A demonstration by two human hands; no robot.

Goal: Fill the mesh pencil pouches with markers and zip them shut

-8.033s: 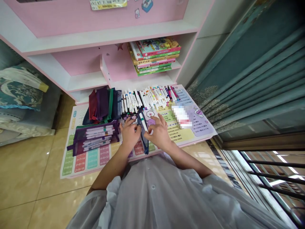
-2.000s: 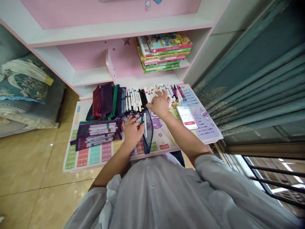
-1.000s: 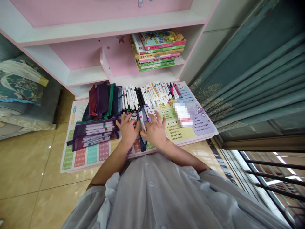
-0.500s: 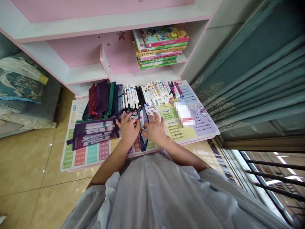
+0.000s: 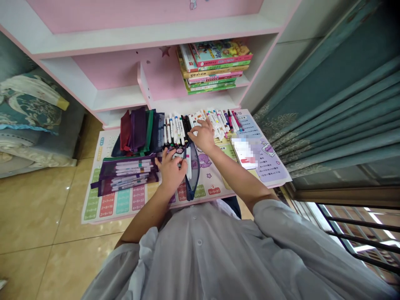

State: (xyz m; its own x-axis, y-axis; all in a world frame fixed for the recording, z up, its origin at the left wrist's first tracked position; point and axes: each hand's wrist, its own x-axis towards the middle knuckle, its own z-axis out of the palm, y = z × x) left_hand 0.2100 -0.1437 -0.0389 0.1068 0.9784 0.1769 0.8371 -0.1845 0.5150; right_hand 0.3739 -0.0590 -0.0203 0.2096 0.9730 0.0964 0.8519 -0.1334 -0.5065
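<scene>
A navy mesh pencil pouch [image 5: 194, 183] lies unzipped in front of me, with a white marker [image 5: 188, 160] inside. At its left edge, my left hand [image 5: 171, 171] pinches the mesh between thumb and finger; the other fingers are spread. Beyond the pouch, my right hand [image 5: 203, 136] is over the row of loose markers [image 5: 175, 129], its fingers apart and their tips among the pens. Nothing shows lifted in it. Left of my left hand lie purple mesh pouches [image 5: 108, 171] filled with markers.
Red, purple, green and navy pouches [image 5: 137, 129] are stacked at the back left. A phone [image 5: 243, 153], partly blurred out, lies on the right of the printed table mat [image 5: 218, 177]. A pink-and-white shelf [image 5: 125, 100] with stacked books [image 5: 215, 71] stands behind.
My right hand has left the pouch's right edge and moved forward to the markers. The pouch now spreads wider to the right. My left hand remains at its left edge.
</scene>
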